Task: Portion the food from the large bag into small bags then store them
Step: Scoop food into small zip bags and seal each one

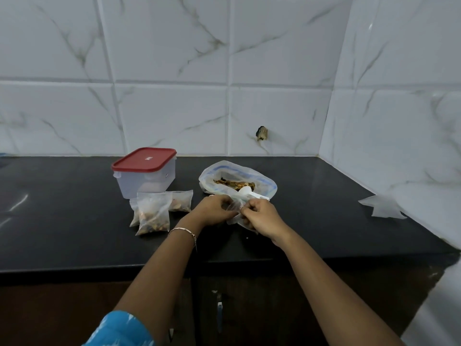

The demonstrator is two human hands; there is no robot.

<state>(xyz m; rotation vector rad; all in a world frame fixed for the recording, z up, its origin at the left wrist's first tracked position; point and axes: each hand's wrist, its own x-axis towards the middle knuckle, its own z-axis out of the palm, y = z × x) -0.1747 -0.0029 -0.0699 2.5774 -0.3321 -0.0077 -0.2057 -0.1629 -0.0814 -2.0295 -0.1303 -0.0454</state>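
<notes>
- The black counter carries everything.
- A red-lidded container stands at ten o'clock from the hands.
- The large bag lies open at twelve o'clock, with a white scoop in it.
- The filled small bags (three, seemingly) sit at nine o'clock.
- The left hand and right hand pinch one small bag between them, fingers curled.

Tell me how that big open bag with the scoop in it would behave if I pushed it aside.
The large bag looks like thin, crumpled film, so it would probably sag and fold rather than slide whole. Its mouth gapes open with the white scoop resting in it, so a shove might spill food.
</notes>
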